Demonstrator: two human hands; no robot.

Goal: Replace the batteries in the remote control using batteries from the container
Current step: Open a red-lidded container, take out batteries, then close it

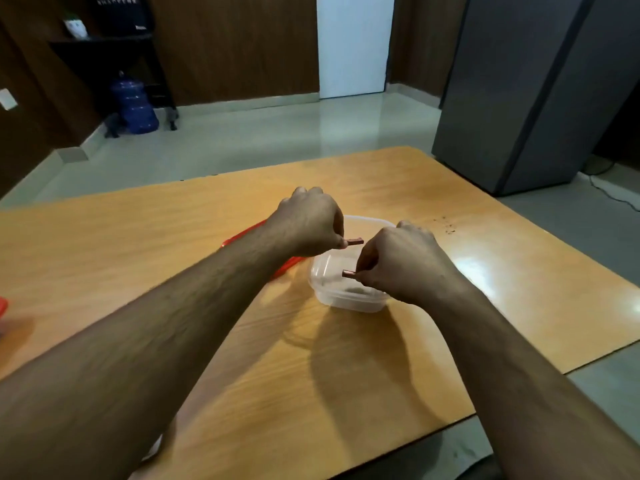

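Your left hand (310, 225) pinches one battery (355, 241), your right hand (401, 261) another (349, 274), both lying level, tips toward each other, over the clear container (346, 299) mid-table (346, 375). Red lid (242, 237) lies left. No remote control is visible.

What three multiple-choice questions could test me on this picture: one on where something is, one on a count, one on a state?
1. Where does the red lid lie?
A. left of the container
B. on the floor
C. on the container

2. How many batteries are held?
A. none
B. two
C. four

3. The container is:
A. sealed
B. open
C. overturned

Answers:
1 A: it shows behind the left forearm.
2 B: the left hand pinches one battery, the right hand another battery.
3 B: no lid covers it.
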